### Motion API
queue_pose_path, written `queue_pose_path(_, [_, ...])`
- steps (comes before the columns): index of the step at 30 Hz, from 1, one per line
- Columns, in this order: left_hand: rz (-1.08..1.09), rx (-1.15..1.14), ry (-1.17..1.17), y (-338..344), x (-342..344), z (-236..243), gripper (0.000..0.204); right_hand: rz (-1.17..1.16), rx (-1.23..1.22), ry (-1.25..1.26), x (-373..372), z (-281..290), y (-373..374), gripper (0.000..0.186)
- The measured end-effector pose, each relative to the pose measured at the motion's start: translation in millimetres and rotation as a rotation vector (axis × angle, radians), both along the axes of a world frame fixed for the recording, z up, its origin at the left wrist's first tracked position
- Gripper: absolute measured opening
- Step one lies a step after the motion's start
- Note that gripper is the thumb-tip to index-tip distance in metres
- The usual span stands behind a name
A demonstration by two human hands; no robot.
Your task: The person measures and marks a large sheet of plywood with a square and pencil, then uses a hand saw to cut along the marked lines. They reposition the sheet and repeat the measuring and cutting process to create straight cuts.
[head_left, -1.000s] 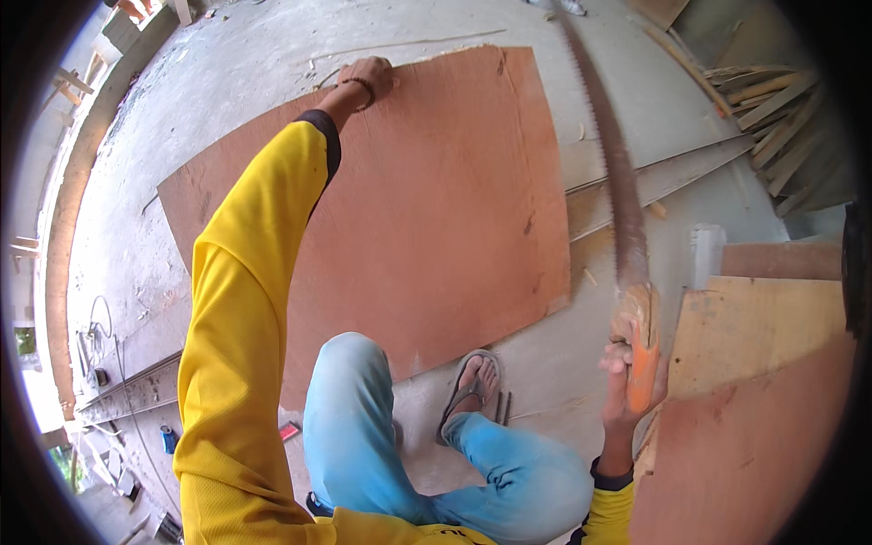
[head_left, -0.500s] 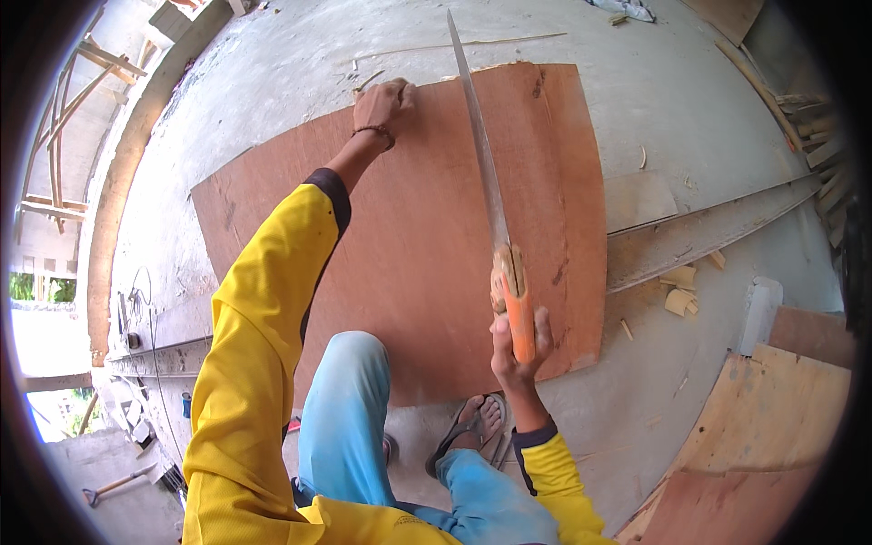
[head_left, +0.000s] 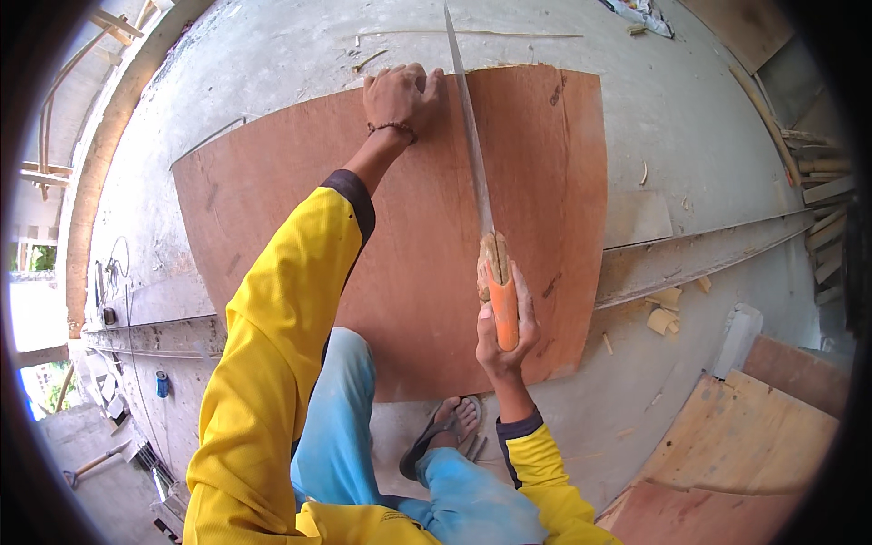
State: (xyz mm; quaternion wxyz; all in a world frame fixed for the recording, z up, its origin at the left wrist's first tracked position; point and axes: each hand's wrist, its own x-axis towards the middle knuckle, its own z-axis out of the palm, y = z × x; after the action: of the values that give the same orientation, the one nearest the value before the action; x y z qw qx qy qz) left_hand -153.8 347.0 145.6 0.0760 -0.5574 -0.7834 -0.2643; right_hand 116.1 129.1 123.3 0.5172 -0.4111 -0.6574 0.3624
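A reddish plywood sheet (head_left: 536,163) lies in front of me, propped across long boards. My left hand (head_left: 400,100) is on its far edge, fingers curled, with a bead bracelet at the wrist. My right hand (head_left: 507,331) is closed on the orange and brown handle of a handsaw (head_left: 473,154). The long blade points away from me, just right of my left hand, over the sheet and past its far edge. My blue-trousered knee and a sandaled foot are at the sheet's near side.
Long boards (head_left: 708,245) run out right from under the sheet. Stacked plywood pieces (head_left: 727,427) lie at lower right, a wood pile (head_left: 822,241) at far right. A blue can (head_left: 162,384) and loose cable are at left. A raised ledge (head_left: 91,173) borders the floor there.
The saw swung from beyond the sheet's right side to over it, beside my left hand. My left hand shifted rightward along the far edge, and my right hand moved left with the saw.
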Motion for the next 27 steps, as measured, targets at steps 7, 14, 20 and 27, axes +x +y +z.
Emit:
queue_pose_path(7, [0.014, 0.047, 0.026, 0, 3, -4, 0.044, 0.019, 0.032, -0.001, -5, -5, 7, 0.061])
queue_pose_path(14, [0.002, 0.119, 0.047, 4, 2, -8, 0.046, 0.047, -0.042, 0.01, 3, -10, 0, 0.06])
queue_pose_path(20, [0.007, 0.109, 0.023, -1, 2, -9, 0.044, 0.048, -0.016, -0.051, -6, -4, 12, 0.063])
queue_pose_path(27, [0.004, 0.157, 0.037, 1, 2, -9, 0.044, 0.042, 0.024, -0.043, -14, 3, 22, 0.06])
